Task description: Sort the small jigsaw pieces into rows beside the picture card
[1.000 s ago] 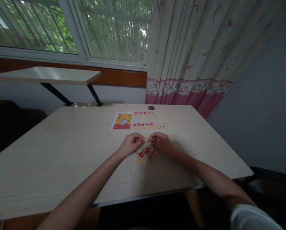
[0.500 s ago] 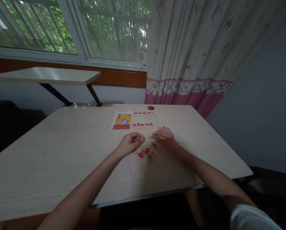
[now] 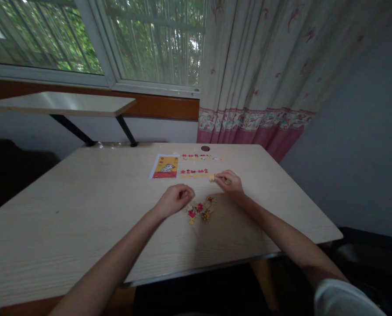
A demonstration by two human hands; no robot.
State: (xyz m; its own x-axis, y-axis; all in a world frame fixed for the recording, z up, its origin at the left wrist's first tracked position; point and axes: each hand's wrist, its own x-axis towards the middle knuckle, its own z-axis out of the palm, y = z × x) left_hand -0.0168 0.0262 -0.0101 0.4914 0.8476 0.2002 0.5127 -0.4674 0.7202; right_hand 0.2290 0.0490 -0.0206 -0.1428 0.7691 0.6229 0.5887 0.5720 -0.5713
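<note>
A: What can be seen behind the table (image 3: 84, 197)?
B: There is a window (image 3: 101, 44), and outside of it green leaves (image 3: 79, 46). To the right hangs a flowered curtain (image 3: 255, 66), whose lower part is pink.
A: And at the left?
B: A pale shelf (image 3: 67, 104), which stands on two black supports (image 3: 126, 131).

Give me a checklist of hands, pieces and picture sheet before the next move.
1. Right hand gripping the yellow piece: ok, at its fingertips.
2. Yellow piece resting on the tabletop: cannot tell.
3. Left hand holding nothing: cannot tell, its fingers are curled.
4. Picture sheet uncovered: ok, left of the rows of pieces.
5. Loose pieces spread apart: not ok, bunched together near the left hand.
</note>
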